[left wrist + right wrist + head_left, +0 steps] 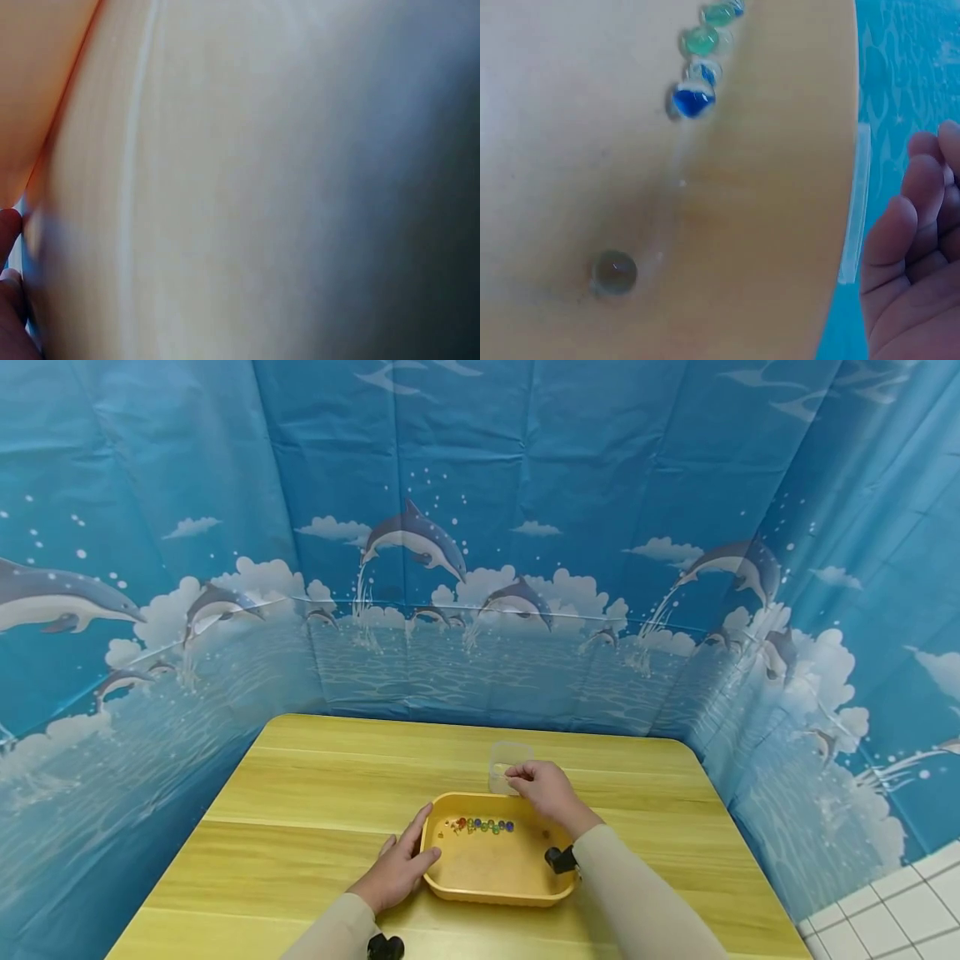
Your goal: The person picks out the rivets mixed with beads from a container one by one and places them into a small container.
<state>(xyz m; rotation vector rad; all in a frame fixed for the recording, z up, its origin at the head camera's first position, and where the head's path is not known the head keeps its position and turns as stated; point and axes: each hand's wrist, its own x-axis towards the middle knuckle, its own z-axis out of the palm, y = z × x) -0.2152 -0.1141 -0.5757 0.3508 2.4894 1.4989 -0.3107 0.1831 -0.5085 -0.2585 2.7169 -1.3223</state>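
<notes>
A yellow tray (495,893) sits on the table, with a row of coloured glass marbles (496,829) along its far side. One darker marble (615,272) lies apart, near the tray's right end. My left hand (397,868) grips the left rim, thumb over the edge and fingers along the outside. Beyond the far rim stands a clear plastic box (512,752). My right hand (546,789) is at the box's near right side, fingertips drawn together over it. In the right wrist view its fingers are bent; I cannot tell whether they hold something.
Small orange-gold pieces (441,834) lie at the left end of the marble row. The tray and box stand on a yellow wood-grain table (300,827). A blue dolphin-print curtain (480,668) hangs around its back and sides. White tiles (907,914) show at the lower right.
</notes>
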